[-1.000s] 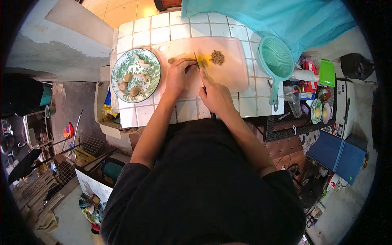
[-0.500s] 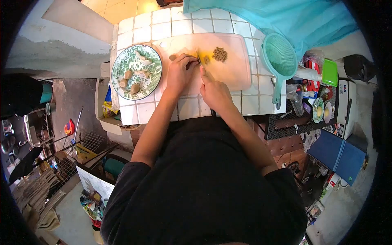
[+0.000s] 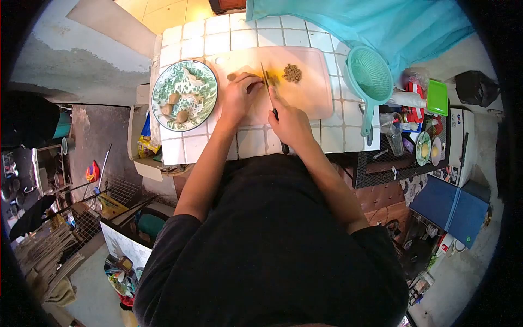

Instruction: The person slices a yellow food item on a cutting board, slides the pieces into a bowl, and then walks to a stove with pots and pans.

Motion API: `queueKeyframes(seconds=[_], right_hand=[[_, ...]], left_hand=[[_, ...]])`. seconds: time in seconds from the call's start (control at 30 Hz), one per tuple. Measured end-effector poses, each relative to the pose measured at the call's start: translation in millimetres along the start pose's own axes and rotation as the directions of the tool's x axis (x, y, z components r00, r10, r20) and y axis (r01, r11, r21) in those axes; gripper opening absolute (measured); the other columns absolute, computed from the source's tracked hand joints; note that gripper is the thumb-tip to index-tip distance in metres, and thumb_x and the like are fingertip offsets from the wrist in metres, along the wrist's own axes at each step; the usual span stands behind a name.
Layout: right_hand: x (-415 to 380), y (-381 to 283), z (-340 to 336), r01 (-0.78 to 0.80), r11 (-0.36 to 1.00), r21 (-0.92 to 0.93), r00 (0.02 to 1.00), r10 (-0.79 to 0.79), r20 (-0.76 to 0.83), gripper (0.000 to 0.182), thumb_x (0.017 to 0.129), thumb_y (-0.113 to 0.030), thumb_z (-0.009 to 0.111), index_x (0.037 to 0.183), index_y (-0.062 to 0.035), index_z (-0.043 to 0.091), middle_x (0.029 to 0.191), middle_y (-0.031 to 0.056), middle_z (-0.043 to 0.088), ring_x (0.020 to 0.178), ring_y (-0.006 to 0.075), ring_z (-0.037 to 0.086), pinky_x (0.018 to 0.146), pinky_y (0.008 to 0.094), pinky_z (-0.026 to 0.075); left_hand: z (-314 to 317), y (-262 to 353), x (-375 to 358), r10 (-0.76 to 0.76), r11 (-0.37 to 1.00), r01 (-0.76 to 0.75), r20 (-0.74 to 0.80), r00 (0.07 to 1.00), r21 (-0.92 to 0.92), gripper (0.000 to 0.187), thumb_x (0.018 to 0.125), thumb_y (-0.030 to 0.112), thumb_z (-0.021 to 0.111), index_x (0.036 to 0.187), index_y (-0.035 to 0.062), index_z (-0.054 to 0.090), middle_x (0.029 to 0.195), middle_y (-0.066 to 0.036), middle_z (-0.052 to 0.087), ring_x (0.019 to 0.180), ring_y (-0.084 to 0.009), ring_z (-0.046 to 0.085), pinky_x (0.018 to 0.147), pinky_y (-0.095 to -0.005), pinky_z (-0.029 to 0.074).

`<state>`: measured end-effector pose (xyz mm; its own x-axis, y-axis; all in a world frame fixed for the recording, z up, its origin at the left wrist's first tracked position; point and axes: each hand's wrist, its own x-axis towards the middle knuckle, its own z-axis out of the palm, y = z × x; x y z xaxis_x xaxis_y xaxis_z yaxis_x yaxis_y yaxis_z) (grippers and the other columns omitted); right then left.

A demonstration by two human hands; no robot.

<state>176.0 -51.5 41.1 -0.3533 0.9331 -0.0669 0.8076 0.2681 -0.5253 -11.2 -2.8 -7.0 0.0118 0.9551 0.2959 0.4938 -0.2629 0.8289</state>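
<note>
My right hand [image 3: 289, 121] is closed on a knife [image 3: 267, 79], its blade pointing away from me over the cutting board [image 3: 310, 101]. My left hand [image 3: 239, 97] rests on the board just left of the blade, fingers bent together; whatever they hold is too small and hidden to name. Dark bits lie right of the blade, and beyond them sits a small pile of chopped brown pieces [image 3: 292, 73]. A brown piece [image 3: 231, 77] lies beside my left fingers. On the left, a green-and-white plate [image 3: 163, 94] bears several brown round pieces and pale scraps.
A teal strainer [image 3: 371, 73] lies at the right of the tiled table [image 3: 245, 39]. Teal cloth [image 3: 359, 24] hangs over the far right edge. An open cardboard box [image 3: 147, 168] is below the left edge, and a black rack [image 3: 376, 173] with dishes stands at the right.
The knife and my right hand have shifted slightly, with the blade now more upright in view. The dark bits beside the blade look spread differently. The whole view has moved a little.
</note>
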Motion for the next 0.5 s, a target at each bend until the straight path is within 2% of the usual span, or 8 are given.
queueKeyframes(seconds=[0.07,0.4,0.47,0.5], right_hand=[[0.2,-2.6,-2.9,0.000,0.998,-0.062,0.999,0.003,0.041,0.068,0.098,-0.022,0.063,0.161,-0.0066,0.042,0.122,0.0212,0.073,0.090,0.0402,0.074,0.080,0.0519,0.060],[1.4,-7.7,-7.7,-0.015,0.992,-0.122,0.992,0.030,0.119,0.069,0.097,-0.023,0.062,0.161,-0.0075,0.043,0.112,0.0216,0.075,0.083,0.0402,0.074,0.076,0.0520,0.060],[1.0,0.9,3.8,0.029,0.994,-0.108,0.999,-0.025,0.035,0.069,0.100,-0.026,0.062,0.164,-0.0109,0.041,0.077,0.0204,0.073,0.069,0.0416,0.071,0.071,0.0532,0.057],[1.4,3.4,8.6,0.028,0.994,-0.106,0.999,-0.023,0.040,0.069,0.100,-0.026,0.062,0.164,-0.0109,0.041,0.077,0.0204,0.073,0.069,0.0416,0.071,0.071,0.0532,0.057]], left_hand=[[0.1,-1.8,-0.3,0.065,0.997,-0.063,-0.027,0.998,0.045,0.015,0.089,0.006,0.078,0.103,0.0006,0.079,0.104,-0.012,0.077,0.090,-0.0314,0.075,0.080,-0.0376,0.060],[3.9,-6.6,-1.9,0.064,0.997,-0.063,-0.034,0.997,0.034,0.014,0.089,0.004,0.077,0.102,0.0009,0.079,0.104,-0.012,0.077,0.091,-0.0321,0.075,0.081,-0.0387,0.060],[4.5,-7.2,-1.5,0.041,0.999,-0.041,-0.032,0.999,0.003,0.013,0.089,0.004,0.077,0.102,0.0005,0.078,0.103,-0.013,0.076,0.091,-0.0321,0.075,0.081,-0.0386,0.059],[3.5,-5.8,-1.3,0.036,0.999,-0.036,-0.030,0.999,0.003,0.013,0.089,0.004,0.077,0.102,0.0005,0.078,0.103,-0.013,0.076,0.091,-0.0321,0.075,0.081,-0.0386,0.059]])
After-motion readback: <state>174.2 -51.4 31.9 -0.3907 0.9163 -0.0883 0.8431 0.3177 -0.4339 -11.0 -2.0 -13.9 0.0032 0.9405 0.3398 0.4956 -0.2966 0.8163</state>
